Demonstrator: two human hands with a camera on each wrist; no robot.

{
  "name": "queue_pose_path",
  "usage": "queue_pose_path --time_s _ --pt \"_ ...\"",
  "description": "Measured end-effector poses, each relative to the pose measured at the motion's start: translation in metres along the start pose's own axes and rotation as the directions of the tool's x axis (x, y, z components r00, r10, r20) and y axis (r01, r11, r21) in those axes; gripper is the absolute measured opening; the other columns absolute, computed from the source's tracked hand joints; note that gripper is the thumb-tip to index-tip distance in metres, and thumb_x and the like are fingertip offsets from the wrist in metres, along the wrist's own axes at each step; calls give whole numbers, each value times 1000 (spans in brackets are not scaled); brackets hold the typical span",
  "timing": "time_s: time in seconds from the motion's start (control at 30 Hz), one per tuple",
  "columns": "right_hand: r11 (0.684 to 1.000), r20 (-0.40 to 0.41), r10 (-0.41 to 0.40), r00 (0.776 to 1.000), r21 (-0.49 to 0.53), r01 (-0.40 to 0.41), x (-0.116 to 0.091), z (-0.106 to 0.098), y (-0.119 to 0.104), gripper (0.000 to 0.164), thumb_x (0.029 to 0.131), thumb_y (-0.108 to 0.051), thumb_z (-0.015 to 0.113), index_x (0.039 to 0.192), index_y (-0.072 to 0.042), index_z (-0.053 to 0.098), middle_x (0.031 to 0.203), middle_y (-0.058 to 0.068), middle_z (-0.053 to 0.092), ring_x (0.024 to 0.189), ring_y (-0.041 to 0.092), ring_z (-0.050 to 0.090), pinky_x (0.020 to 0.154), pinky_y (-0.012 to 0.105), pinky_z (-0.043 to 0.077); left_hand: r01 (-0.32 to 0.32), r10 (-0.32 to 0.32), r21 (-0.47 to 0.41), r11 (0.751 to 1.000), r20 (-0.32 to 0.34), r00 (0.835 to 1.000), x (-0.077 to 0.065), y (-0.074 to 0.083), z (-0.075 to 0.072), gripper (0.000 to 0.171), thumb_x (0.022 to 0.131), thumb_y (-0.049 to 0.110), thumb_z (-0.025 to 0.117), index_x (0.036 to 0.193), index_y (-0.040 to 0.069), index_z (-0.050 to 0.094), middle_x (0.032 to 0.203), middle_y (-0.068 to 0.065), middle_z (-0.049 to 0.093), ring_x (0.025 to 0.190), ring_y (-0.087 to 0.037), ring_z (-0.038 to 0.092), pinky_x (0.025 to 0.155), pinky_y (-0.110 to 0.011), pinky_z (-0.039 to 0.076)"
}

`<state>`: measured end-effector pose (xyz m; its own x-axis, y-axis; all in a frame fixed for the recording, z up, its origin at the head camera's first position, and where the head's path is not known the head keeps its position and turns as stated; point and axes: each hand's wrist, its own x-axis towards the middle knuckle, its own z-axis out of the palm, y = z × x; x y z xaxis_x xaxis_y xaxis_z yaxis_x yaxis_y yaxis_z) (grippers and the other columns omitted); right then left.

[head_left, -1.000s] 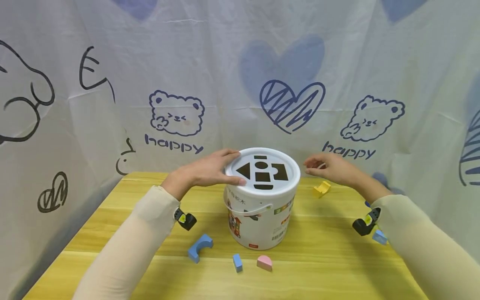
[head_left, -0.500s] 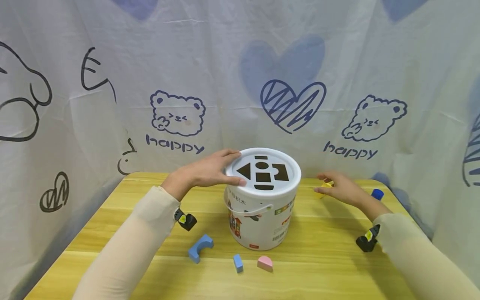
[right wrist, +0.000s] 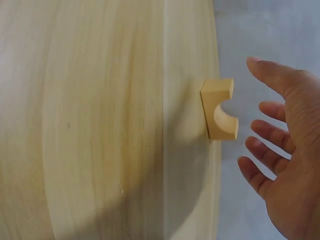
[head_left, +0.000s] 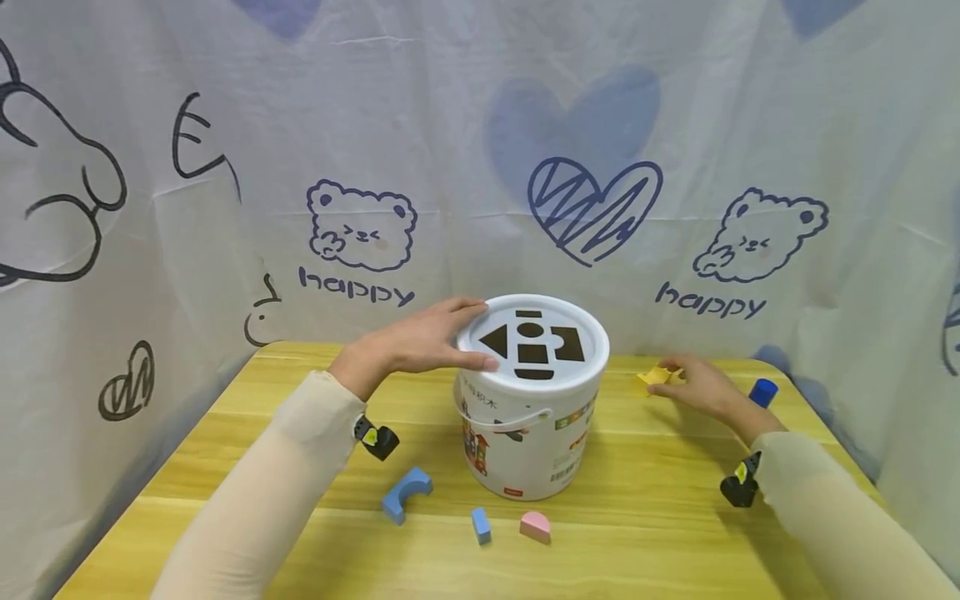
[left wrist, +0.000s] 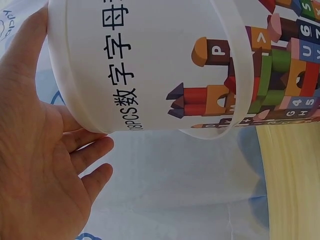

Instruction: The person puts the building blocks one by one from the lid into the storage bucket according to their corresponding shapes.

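A white bucket [head_left: 525, 442] stands upright on the table, its white lid [head_left: 491, 321] cut with several shaped holes. My left hand [head_left: 420, 340] rests on the lid's left edge, thumb toward the near side. In the left wrist view, the fingers [left wrist: 92, 155] touch or lie beside the rim, some of them free in the air. At the right, my right hand [head_left: 701, 387] reaches over a yellow block [head_left: 654, 379] with a curved notch. The right wrist view shows this notched block [right wrist: 215, 112] before the spread fingers [right wrist: 270, 137], with a gap between.
A blue arch block [head_left: 405, 493], a small blue rectangular block [head_left: 481, 527] and a pink half-round block [head_left: 536, 527] lie in front of the bucket. Beyond my right wrist is a dark blue cylinder [head_left: 763, 392]. A printed curtain [head_left: 480, 167] hangs behind the table [head_left: 637, 533].
My right hand has moved right and down, from beside the lid to the yellow block. My left hand keeps its place on the lid. The head view has shifted slightly.
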<state>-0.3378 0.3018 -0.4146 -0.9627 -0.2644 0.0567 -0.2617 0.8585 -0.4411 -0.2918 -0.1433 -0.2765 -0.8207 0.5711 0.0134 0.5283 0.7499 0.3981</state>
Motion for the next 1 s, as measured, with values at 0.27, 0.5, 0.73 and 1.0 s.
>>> queue_pose_path --time_s 0.27,0.5,0.73,1.0 --pt "999 29 33 999 -14 -33 6 2 16 82 87 -52 69 134 12 47 128 38 50 113 54 50 94 66 41 -9 9 0 1000 -3 1000 1 1 -1 101 80 71 62 156 13 27 158 -8 26 141 -30 30 113 -53 29" --pt "998 33 63 997 -5 -63 14 9 19 90 85 -52 70 134 17 40 129 41 46 115 57 45 98 67 37 4 -4 -7 1000 2 1000 1 2 -2 102 80 72 61 156 13 27 159 -7 25 141 -29 29 113 -52 29" --pt "998 35 57 998 -19 -57 21 17 19 85 85 -50 72 126 19 46 116 36 55 104 49 54 93 64 42 6 -5 -12 1000 7 1000 -1 2 -1 101 80 71 62 156 13 27 158 -6 26 140 -28 32 112 -51 30" --pt "998 46 60 997 3 -60 22 25 23 78 87 -47 71 128 15 46 111 29 60 98 40 58 88 59 47 10 -10 -16 1000 9 1000 -2 0 -1 101 80 71 62 156 15 26 158 -6 26 140 -28 31 112 -52 30"
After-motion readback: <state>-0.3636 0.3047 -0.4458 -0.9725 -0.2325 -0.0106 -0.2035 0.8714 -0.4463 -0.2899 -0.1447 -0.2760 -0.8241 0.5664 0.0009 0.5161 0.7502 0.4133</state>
